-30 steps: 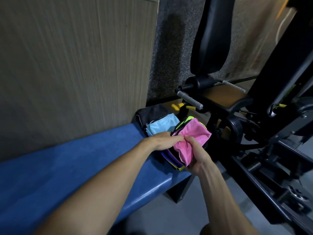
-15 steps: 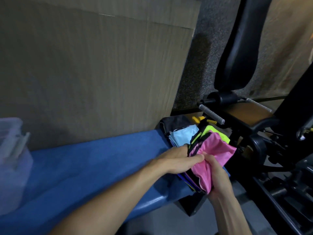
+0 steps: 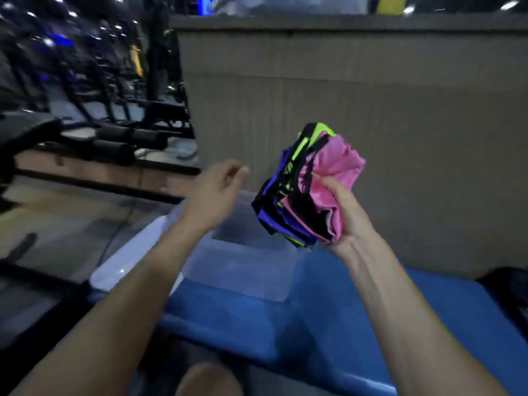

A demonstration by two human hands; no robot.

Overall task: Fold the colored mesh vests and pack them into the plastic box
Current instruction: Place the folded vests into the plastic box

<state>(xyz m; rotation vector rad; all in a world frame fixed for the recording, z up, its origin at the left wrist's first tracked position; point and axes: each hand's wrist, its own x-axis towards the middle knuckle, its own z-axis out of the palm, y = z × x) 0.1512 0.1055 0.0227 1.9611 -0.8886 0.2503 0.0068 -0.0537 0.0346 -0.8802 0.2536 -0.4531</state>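
**Vest bundle held above plastic box**

Landmark: the clear plastic box [image 3: 243, 270], which stands on the blue worktop [image 3: 328, 315]. Its white lid [image 3: 128, 261] lies at its left side. What the box contains cannot be told through the blur.

The left hand [image 3: 213, 192] is above the box's left part, grip relaxed, holding nothing.

The right hand [image 3: 347, 221], above the box's right end, grips the folded vests [image 3: 303, 190], pink outermost, raised clear of the box.

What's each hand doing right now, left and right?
Left hand: open, fingers loosely curled, holding nothing, above the plastic box.
Right hand: grips the stack of folded mesh vests.
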